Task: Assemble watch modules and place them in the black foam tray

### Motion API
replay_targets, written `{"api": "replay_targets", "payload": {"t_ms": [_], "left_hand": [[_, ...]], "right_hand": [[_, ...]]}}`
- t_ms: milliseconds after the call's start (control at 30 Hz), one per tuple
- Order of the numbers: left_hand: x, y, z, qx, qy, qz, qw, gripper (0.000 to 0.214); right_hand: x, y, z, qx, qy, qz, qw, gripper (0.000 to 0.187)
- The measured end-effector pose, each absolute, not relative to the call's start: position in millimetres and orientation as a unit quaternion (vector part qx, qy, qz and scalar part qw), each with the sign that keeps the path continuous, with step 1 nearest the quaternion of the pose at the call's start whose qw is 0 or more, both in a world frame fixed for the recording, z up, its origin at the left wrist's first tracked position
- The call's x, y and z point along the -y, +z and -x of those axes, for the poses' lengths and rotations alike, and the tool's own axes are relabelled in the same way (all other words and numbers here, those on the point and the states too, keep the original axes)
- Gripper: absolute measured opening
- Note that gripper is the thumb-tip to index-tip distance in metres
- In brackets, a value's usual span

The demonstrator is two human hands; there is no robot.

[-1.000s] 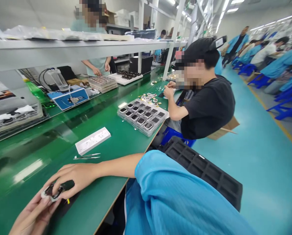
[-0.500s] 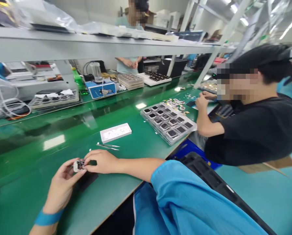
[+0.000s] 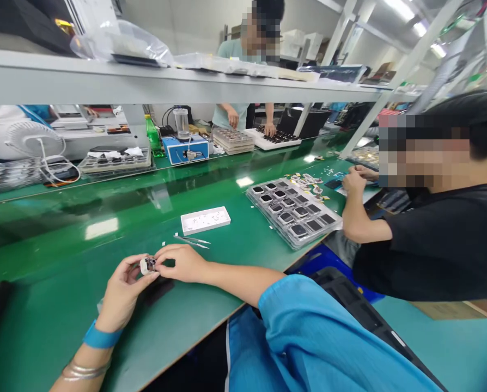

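Note:
Both my hands meet over the green table [image 3: 64, 256] near its front edge. My left hand [image 3: 123, 291] is closed around a small white part with a dark inside [image 3: 147, 265], held just above the table. My right hand [image 3: 183, 262] pinches the same small part from the right, fingers curled together. A dark flat piece [image 3: 157, 288] lies on the table under my hands. Metal tweezers [image 3: 192, 240] lie just beyond my right hand, and a white flat tray [image 3: 205, 220] lies behind them.
A clear tray of dark square parts [image 3: 294, 211] lies to the right. A seated person in black [image 3: 435, 228] works beside it. A black tray [image 3: 374, 321] rests at my lap. A blue box [image 3: 185, 149], stacked trays [image 3: 233, 140] and a standing person [image 3: 247, 81] are across the table.
The view has swung left and up, so my hands now sit nearer the middle. Both hands keep hold of the small part, lifted slightly off the table.

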State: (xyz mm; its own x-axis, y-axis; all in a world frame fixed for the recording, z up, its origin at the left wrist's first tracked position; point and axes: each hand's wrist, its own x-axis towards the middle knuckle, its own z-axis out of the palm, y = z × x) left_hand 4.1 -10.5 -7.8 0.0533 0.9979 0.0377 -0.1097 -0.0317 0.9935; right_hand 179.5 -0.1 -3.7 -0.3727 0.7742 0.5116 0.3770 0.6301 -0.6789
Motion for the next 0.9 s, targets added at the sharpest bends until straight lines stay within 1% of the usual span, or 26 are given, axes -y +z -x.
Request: {"api": "replay_targets", "payload": {"t_ms": [133, 300, 367, 467, 567, 633, 700, 733, 800, 833, 900], "left_hand": [[9, -10, -4, -0.444, 0.518, -0.509, 0.525, 0.055], [11, -4, -8, -0.439, 0.516, -0.518, 0.523, 0.055], [12, 0, -9, -0.428, 0.516, -0.503, 0.545, 0.055], [13, 5, -8, -0.403, 0.517, -0.442, 0.613, 0.058], [11, 6, -4, -0.370, 0.510, -0.392, 0.670, 0.057], [10, 5, -1, -0.348, 0.506, -0.381, 0.691, 0.056], [9, 4, 1, -0.328, 0.506, -0.378, 0.702, 0.056], [10, 4, 1, -0.321, 0.507, -0.378, 0.705, 0.056], [11, 4, 1, -0.307, 0.505, -0.380, 0.711, 0.057], [11, 4, 0, -0.303, 0.503, -0.382, 0.714, 0.057], [12, 5, -1, -0.297, 0.499, -0.384, 0.718, 0.057]], "right_hand": [[-1, -4, -181, 0.799, 0.225, 0.364, 0.422, 0.006], [-2, -2, -181, 0.816, 0.170, 0.369, 0.410, 0.006], [-3, 3, -184, 0.821, 0.148, 0.373, 0.407, 0.007], [-9, 16, -201, 0.821, 0.110, 0.381, 0.410, 0.009], [-24, 29, -236, 0.788, 0.038, 0.464, 0.403, 0.009], [-35, 34, -260, 0.748, 0.006, 0.550, 0.372, 0.011], [-42, 36, -275, 0.726, 0.001, 0.599, 0.339, 0.016], [-42, 36, -277, 0.722, 0.007, 0.606, 0.333, 0.019], [-36, 34, -267, 0.727, 0.048, 0.585, 0.357, 0.022], [-31, 31, -256, 0.733, 0.092, 0.558, 0.378, 0.021], [-19, 24, -230, 0.733, 0.232, 0.481, 0.420, 0.017]]}}
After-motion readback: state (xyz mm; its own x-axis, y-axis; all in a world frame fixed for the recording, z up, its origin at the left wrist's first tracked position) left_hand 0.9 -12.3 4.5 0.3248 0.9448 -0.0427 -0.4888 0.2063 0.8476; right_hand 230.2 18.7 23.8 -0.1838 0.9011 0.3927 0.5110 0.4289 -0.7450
